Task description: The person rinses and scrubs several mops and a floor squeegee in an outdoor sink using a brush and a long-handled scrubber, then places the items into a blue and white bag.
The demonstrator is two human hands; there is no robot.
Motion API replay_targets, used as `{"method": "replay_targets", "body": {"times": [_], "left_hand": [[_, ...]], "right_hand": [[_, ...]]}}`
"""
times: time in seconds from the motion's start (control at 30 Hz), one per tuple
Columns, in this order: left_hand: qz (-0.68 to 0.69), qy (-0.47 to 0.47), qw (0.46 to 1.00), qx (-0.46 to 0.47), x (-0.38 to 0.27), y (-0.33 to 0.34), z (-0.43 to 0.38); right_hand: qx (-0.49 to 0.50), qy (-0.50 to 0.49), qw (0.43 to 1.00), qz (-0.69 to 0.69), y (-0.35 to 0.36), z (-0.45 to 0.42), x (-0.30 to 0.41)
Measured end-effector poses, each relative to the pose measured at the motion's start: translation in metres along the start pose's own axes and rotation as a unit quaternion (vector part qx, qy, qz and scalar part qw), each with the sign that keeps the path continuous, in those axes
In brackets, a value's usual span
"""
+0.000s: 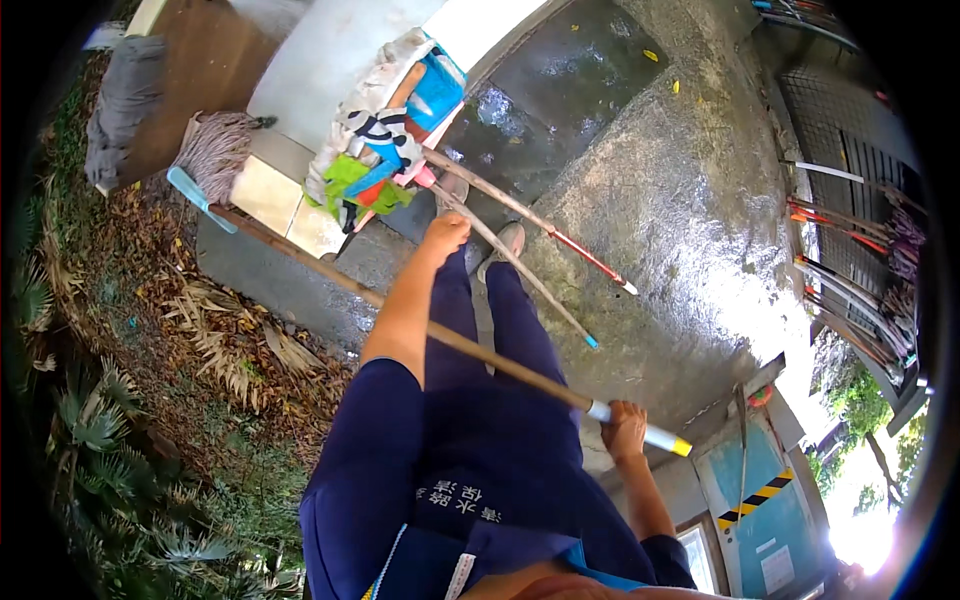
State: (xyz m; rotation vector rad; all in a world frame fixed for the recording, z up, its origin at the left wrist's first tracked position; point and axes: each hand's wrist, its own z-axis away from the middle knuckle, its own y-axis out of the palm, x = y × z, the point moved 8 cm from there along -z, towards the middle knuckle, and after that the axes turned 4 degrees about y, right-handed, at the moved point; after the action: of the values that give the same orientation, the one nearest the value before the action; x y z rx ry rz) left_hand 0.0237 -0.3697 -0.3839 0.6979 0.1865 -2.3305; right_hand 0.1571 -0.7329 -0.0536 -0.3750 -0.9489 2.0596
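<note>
My right hand (624,431) is closed around the pale end sleeve of a long wooden mop pole (480,351). The pole runs up left across my legs to a light blue mop clamp (199,196) and grey string mop head (217,154). My left hand (448,231), its fingers curled, is beside a thinner pole with a blue tip (536,283); whether it touches or holds this pole cannot be told. Above it, colourful rags (367,169) are heaped at a pale ledge. A wooden pole with a red section (517,208) also extends from the heap.
A grey mop head (124,112) lies at the upper left. Dry leaves and palm plants (105,420) border the wet concrete floor (645,180). Several mops and poles (855,300) stand along a rack at the right. A blue-green door (772,502) is at the lower right.
</note>
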Motion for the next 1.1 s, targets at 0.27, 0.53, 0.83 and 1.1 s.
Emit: {"method": "replay_targets", "body": {"times": [0.27, 0.53, 0.83, 1.1], "left_hand": [[0.095, 0.001, 0.972, -0.216, 0.017, 0.019, -0.120], [0.321, 0.004, 0.928, -0.189, -0.036, 0.012, -0.074], [0.638, 0.045, 0.769, 0.006, -0.141, 0.064, 0.057], [0.565, -0.060, 0.814, -0.120, -0.077, 0.051, 0.104]], "right_hand": [[0.105, 0.074, 0.986, -0.106, 0.042, 0.020, 0.011], [0.085, 0.065, 0.989, -0.099, 0.062, 0.005, -0.001], [-0.243, -0.187, 0.945, -0.113, -0.183, -0.011, 0.132], [0.000, 0.098, 0.991, 0.089, -0.160, 0.074, 0.025]]}}
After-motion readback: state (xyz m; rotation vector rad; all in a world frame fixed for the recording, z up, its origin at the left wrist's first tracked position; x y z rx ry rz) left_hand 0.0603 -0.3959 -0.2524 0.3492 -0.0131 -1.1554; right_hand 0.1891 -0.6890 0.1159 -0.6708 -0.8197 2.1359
